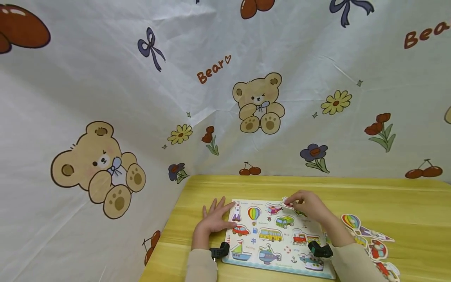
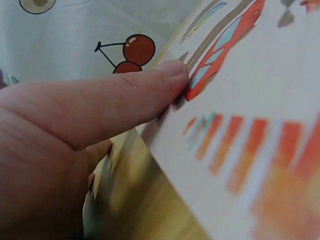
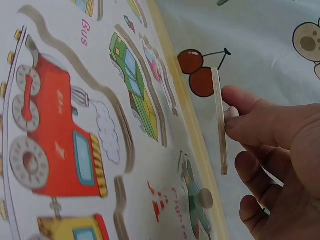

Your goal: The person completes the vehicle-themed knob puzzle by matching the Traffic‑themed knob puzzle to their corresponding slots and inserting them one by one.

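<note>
A wooden vehicle puzzle board [image 1: 262,265] lies on the table, printed with cars, boats and a train. My left hand [image 1: 213,221] is spread at its left edge, the thumb [image 2: 145,92] touching the board beside the red car [image 1: 240,230]. Over the far right part of the board, my right hand [image 1: 311,205] pinches a flat wooden puzzle piece [image 3: 219,125] by its small knob. That piece stands edge-on in the right wrist view, so its picture is hidden there. Beside it, a green fighter plane piece [image 3: 192,200] with a knob sits at the board's edge.
Several loose puzzle pieces lie in a pile right of the board, among them a balloon [image 1: 351,221], a rocket [image 1: 378,235] and a round red-and-white one [image 1: 378,249]. Behind the wooden table [image 1: 419,219] hangs a white bear-print cloth [image 1: 289,47].
</note>
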Demonstrator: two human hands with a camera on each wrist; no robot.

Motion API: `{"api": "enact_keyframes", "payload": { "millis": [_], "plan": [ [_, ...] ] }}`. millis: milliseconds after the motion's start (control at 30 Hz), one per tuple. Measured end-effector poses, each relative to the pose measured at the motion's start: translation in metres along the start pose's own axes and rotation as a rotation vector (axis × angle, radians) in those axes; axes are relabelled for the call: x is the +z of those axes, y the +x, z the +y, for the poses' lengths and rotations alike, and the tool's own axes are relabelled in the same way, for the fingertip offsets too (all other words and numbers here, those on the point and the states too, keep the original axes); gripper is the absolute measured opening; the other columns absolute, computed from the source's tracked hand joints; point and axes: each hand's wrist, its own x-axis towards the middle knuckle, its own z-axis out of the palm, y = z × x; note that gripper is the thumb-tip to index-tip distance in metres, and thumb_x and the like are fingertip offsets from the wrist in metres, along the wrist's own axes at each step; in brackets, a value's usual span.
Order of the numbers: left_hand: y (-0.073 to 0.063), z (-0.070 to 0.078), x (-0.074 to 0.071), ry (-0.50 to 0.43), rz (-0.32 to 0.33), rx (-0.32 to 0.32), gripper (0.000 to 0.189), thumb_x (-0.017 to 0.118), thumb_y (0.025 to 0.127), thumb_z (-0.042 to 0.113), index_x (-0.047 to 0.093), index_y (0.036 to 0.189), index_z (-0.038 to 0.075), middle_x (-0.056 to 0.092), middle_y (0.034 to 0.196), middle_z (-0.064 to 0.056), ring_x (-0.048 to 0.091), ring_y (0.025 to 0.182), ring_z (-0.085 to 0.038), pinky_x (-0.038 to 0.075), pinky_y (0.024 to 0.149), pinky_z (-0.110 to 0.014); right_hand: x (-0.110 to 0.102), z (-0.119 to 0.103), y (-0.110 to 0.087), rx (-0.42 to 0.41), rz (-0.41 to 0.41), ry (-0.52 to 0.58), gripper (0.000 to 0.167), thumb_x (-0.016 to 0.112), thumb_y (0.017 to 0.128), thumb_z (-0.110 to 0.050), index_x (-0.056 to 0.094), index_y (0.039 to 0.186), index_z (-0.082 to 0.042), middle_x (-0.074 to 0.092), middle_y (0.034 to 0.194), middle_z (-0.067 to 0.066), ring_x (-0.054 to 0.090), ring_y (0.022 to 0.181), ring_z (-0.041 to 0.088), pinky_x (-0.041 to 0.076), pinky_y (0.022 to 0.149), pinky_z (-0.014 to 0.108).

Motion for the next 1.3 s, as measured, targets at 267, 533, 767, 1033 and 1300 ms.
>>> {"api": "enact_keyframes", "payload": {
  "millis": [267, 533, 767, 1033, 1300],
  "plan": [
    [0.0, 0.003, -0.001, -0.004, -0.008, -0.011, 0.079, 0.078, 0.083, 0.043, 0.043, 0.152, 0.03, 0.014, 0.169, -0.01, 0.0, 0.156, -0.042, -0.013, 0.116, -0.072, 0.023, -0.001, 0.012, 0.049, -0.034, 0.034, 0.024, 0.064, 0.09, 0.001, 0.08, 0.094, -0.016, 0.071, 0.101, 0.002, 0.053, 0.084, 0.015, 0.045, 0.072, 0.026],
    [0.0, 0.003, -0.001, 0.001, 0.002, -0.007, 0.079, 0.078, 0.082, 0.043, 0.043, 0.152, 0.029, 0.015, 0.169, -0.011, 0.002, 0.156, -0.042, -0.012, 0.116, -0.073, 0.035, -0.01, 0.02, 0.072, -0.067, 0.021, 0.025, 0.063, 0.088, 0.004, 0.08, 0.091, -0.014, 0.07, 0.098, 0.003, 0.052, 0.083, 0.018, 0.045, 0.072, 0.029],
    [0.0, 0.001, 0.0, -0.003, 0.0, -0.014, 0.08, 0.078, 0.082, 0.045, 0.043, 0.152, 0.031, 0.014, 0.169, -0.01, 0.001, 0.156, -0.041, -0.012, 0.116, -0.073, 0.041, -0.016, 0.027, 0.084, -0.098, 0.008, 0.023, 0.064, 0.088, 0.002, 0.079, 0.088, -0.015, 0.07, 0.096, 0.001, 0.054, 0.085, 0.017, 0.045, 0.073, 0.028],
    [0.0, 0.002, 0.001, -0.003, 0.006, -0.008, 0.079, 0.078, 0.082, 0.044, 0.043, 0.152, 0.03, 0.014, 0.169, -0.01, 0.001, 0.156, -0.042, -0.012, 0.116, -0.074, 0.044, -0.019, 0.029, 0.071, -0.117, 0.036, 0.023, 0.063, 0.087, 0.004, 0.079, 0.087, -0.013, 0.069, 0.094, 0.003, 0.054, 0.083, 0.017, 0.044, 0.07, 0.027],
    [-0.001, 0.003, 0.0, 0.001, 0.002, -0.017, 0.078, 0.077, 0.083, 0.043, 0.043, 0.152, 0.03, 0.014, 0.169, -0.01, 0.001, 0.156, -0.042, -0.012, 0.116, -0.073, 0.05, -0.018, 0.03, 0.108, -0.129, -0.002, 0.022, 0.064, 0.088, 0.002, 0.079, 0.087, -0.014, 0.069, 0.094, 0.002, 0.054, 0.083, 0.017, 0.044, 0.07, 0.027]
  ]
}}
